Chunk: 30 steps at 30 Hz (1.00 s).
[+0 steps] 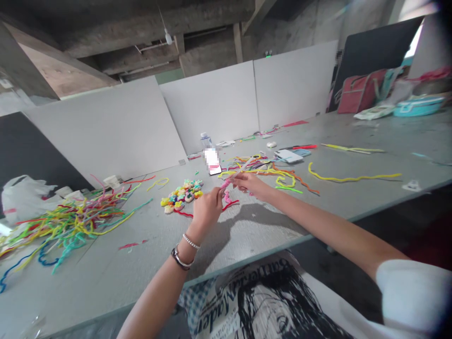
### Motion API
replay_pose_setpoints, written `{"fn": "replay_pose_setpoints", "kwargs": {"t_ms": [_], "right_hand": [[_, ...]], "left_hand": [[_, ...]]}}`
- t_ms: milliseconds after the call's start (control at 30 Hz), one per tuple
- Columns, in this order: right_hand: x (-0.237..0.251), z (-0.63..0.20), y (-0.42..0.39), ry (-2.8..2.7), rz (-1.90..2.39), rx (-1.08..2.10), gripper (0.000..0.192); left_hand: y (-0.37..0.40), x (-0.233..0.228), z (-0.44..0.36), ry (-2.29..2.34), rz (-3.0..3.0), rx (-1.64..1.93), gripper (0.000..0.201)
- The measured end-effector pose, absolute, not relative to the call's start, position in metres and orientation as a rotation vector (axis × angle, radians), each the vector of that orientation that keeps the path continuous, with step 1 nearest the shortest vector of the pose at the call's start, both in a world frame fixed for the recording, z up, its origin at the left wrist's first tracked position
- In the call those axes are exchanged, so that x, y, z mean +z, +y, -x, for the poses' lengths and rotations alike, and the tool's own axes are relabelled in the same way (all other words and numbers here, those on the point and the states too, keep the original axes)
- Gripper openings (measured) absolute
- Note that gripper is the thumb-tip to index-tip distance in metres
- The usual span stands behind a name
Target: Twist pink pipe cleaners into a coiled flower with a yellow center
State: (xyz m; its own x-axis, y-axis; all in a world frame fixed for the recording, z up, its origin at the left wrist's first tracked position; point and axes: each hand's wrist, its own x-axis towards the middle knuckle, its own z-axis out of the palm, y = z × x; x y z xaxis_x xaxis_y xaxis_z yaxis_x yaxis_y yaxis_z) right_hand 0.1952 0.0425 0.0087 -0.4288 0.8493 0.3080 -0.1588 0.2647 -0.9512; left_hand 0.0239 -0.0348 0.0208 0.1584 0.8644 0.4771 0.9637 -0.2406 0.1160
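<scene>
My left hand and my right hand are raised over the grey table, both pinching one pink pipe cleaner that slants between them. The left hand grips its lower end; the right hand grips higher up, where a pale stick part extends up to the right. A curled pink and red piece lies on the table just beneath. To the left of my hands sits a cluster of small colourful pipe-cleaner flowers.
A big heap of mixed-colour pipe cleaners covers the table's left. Loose strands, a long yellow one, a phone, a bottle and a white bag lie around. White panels stand behind. Bags sit far right.
</scene>
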Motion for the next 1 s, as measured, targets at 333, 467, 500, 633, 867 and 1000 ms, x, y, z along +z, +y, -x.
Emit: {"fn": "replay_pose_setpoints", "kwargs": {"t_ms": [333,467,500,633,867,1000], "right_hand": [[0.007,-0.196,0.043,-1.612,0.679,1.307,0.038],[0.006,-0.196,0.044,-1.631,0.671,1.306,0.039],[0.006,-0.196,0.044,-1.635,0.667,1.308,0.040],[0.008,-0.197,0.042,-1.648,0.638,1.324,0.039],[0.011,-0.200,0.041,-1.670,0.580,1.354,0.041],[0.011,-0.200,0.040,-1.663,0.557,1.366,0.039]], "left_hand": [[-0.037,0.023,-0.027,-1.820,2.185,-0.580,0.040],[-0.038,0.024,-0.028,-1.848,2.165,-0.649,0.038],[-0.039,0.024,-0.028,-1.855,2.161,-0.686,0.038],[-0.036,0.023,-0.026,-1.888,2.197,-0.867,0.038],[-0.025,0.019,-0.024,-2.028,2.657,-1.608,0.043],[-0.023,0.019,-0.024,-2.199,2.877,-2.051,0.037]]}}
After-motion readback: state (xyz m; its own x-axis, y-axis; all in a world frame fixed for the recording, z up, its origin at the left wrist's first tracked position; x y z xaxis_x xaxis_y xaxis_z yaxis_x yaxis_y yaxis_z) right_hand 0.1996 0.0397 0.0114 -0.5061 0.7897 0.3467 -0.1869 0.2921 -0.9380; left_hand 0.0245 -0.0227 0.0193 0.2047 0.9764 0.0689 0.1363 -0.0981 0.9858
